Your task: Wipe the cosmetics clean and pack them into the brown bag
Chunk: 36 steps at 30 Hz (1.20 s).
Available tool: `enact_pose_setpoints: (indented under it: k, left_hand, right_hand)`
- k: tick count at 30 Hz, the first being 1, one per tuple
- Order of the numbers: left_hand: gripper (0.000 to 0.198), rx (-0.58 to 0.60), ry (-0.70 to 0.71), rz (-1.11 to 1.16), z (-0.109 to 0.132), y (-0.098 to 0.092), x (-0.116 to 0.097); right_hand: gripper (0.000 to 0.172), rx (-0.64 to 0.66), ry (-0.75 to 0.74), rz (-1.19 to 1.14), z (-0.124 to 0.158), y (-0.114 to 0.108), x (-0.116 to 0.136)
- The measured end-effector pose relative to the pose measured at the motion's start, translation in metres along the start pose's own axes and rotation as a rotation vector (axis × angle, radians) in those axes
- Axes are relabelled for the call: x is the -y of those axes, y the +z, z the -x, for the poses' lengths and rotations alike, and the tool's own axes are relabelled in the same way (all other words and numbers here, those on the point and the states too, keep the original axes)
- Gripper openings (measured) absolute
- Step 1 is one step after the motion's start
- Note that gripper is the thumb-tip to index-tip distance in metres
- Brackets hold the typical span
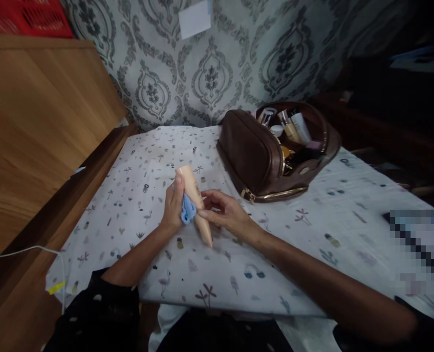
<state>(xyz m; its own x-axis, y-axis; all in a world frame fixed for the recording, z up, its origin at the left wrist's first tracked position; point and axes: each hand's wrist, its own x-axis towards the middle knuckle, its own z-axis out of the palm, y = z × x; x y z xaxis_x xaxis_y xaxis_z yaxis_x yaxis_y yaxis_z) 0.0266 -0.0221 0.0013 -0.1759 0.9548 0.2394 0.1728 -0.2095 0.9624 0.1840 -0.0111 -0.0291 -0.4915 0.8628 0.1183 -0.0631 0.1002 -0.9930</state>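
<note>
A peach-coloured squeeze tube [192,188] with small printing on its side is held over the table, tilted, its capped end up and its flat end down. My left hand [173,203] grips it from the left, with a bunched blue cloth [188,210] pressed against the tube. From the right, my right hand [226,212] pinches the tube's lower half between thumb and fingers. Behind and to the right stands a brown cosmetic bag [249,151], unzipped, with several bottles and tubes [292,127] showing inside.
A white patterned cloth covers the table [217,274]. At the right edge lies a blurred-out tablet-like object [422,239]. A wooden cabinet [37,122] flanks the left side, with a red basket [37,19] on top. A pale cable [61,264] hangs at the left corner.
</note>
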Motion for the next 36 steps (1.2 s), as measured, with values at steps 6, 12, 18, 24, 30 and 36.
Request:
enact_pose_setpoints:
  k: [6,12,18,24,30,36]
  left_hand:
    - [0.06,-0.005,0.038,-0.013,-0.001,0.0,0.007]
    - [0.064,-0.018,0.034,-0.014,-0.002,0.0,0.006]
    - [0.068,-0.036,0.007,-0.022,-0.002,-0.001,0.004]
    - [0.063,0.115,-0.103,0.176,-0.002,0.002,0.018]
    - [0.077,0.45,-0.258,0.241,0.0,0.006,0.011]
    - [0.053,0.354,-0.132,-0.017,-0.002,0.004,0.011]
  right_hand:
    - [0.05,0.027,0.015,-0.055,-0.001,-0.001,0.0]
    - [0.053,0.061,0.105,-0.139,0.002,-0.002,0.006]
    - [0.049,0.111,0.12,-0.286,0.001,-0.004,0.004]
    - [0.048,-0.024,0.057,-0.423,-0.005,-0.006,0.001]
    - [0.048,-0.161,0.065,-0.354,-0.008,-0.009,-0.002]
    - [0.05,-0.242,0.053,-0.362,-0.008,-0.013,0.004]
